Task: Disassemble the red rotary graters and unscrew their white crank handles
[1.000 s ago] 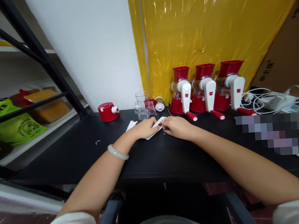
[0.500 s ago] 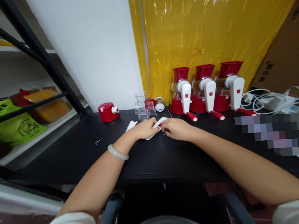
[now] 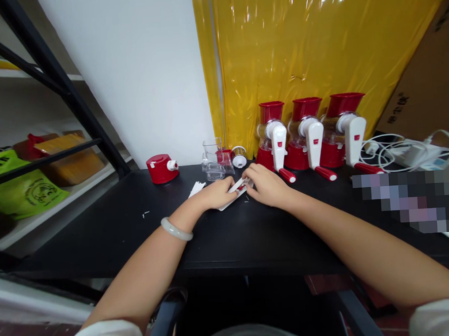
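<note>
Both my hands meet over a flat white plastic piece with a red spot (image 3: 236,189) that lies on the black table (image 3: 232,233). My left hand (image 3: 215,193), with a pale bangle on the wrist, is closed and pins the piece down. My right hand (image 3: 264,184) has curled fingers pinching at the far end of the same piece. Its fingertips hide what they pinch.
Three red and white hand-crank grinders (image 3: 309,135) stand in a row at the back, before a yellow sheet. A clear container (image 3: 213,158), a small drum (image 3: 239,157) and a red cap (image 3: 161,168) sit left of them. White cables (image 3: 406,149) lie right; shelves (image 3: 38,169) stand left.
My right hand has shifted slightly up and away, toward the far end of the white piece. My left hand has stayed in place.
</note>
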Available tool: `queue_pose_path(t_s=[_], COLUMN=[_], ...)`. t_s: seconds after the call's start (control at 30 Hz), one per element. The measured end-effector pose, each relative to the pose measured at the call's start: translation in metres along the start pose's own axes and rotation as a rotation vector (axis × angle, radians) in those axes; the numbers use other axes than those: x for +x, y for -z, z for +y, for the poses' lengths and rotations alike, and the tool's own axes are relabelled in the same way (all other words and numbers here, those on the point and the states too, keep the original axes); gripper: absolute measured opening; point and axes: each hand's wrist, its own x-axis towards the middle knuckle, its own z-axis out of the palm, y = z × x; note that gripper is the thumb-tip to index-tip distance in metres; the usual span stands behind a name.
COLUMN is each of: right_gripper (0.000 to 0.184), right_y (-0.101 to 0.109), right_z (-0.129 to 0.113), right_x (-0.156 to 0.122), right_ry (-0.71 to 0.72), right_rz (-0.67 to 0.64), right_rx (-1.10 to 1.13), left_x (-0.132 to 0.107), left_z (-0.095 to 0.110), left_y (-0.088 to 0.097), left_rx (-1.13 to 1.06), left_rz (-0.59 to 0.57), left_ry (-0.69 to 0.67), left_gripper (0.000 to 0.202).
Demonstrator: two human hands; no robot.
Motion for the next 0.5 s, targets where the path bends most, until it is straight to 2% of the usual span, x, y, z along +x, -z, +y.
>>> queue_pose_path(t_s=[0.23,0.5], right_gripper=[0.037,0.035], right_y=[-0.009,-0.012], right_z=[0.005,0.008], right_x=[-0.002,-0.002], right_ry=[-0.034,-0.075], right_rz=[-0.023,-0.100], right_rx=[-0.013,-0.001], left_x=[-0.002,-0.003], left_z=[0.001,0.004], left_y=[0.002,0.002], left_rx=[-0.033,-0.069], left_rz=[-0.025,-0.009], left_ry=[-0.016,-0.075], left_gripper=[0.024,0.021])
